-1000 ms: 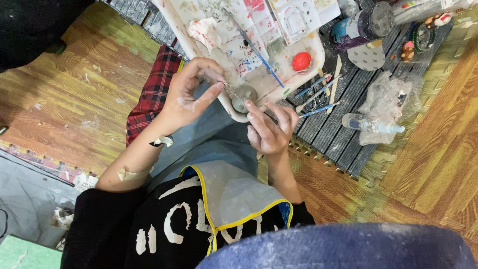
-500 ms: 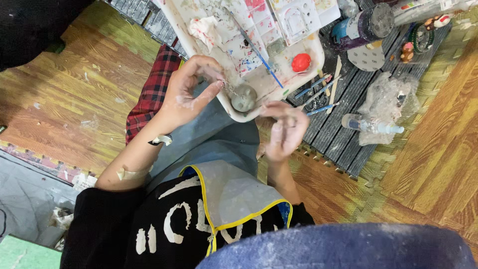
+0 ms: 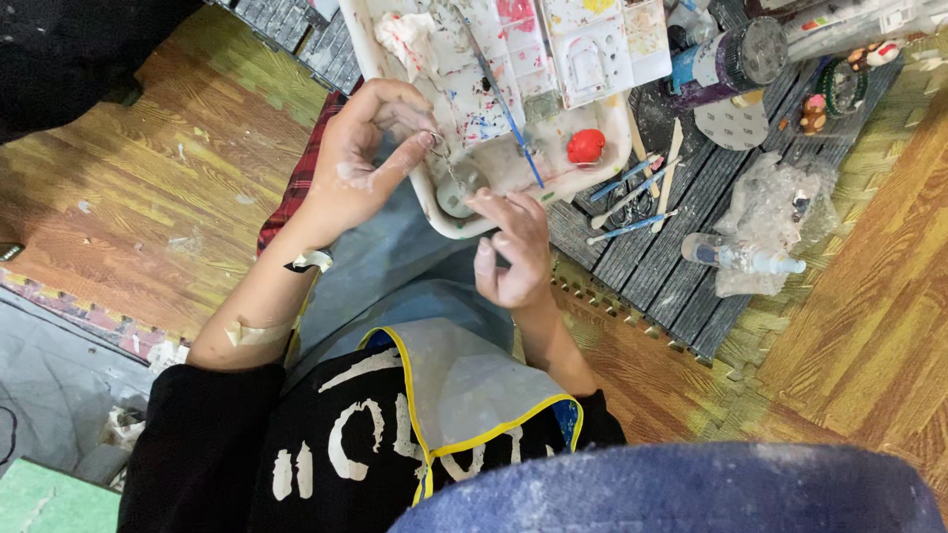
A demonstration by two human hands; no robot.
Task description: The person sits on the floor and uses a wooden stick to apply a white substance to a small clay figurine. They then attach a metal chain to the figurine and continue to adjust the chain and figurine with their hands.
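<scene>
My left hand (image 3: 360, 163) is raised over the near corner of a white tray (image 3: 432, 219). Its thumb and forefinger pinch a thin wire tool (image 3: 446, 163) that slants down to a small round grey clay piece (image 3: 456, 194) lying in the tray. To the right, my right hand (image 3: 512, 252) hovers at the tray's rim with its fingers apart and loosely curled. Its index fingertip is right beside the grey piece, and I see nothing held in it. Both hands are smeared with pale clay.
A paint-stained palette (image 3: 592, 44), a blue brush (image 3: 509, 109) and a red lump (image 3: 586, 146) lie in the tray. Several tools (image 3: 632, 188), a spray bottle (image 3: 741, 259), crumpled plastic (image 3: 775, 197) and a purple jar (image 3: 726, 64) sit on a dark slatted mat (image 3: 642, 266). Wood-pattern floor lies around.
My right hand drew back to the right half a second ago and has now returned to the grey piece. My left hand has kept its pinch over the tray.
</scene>
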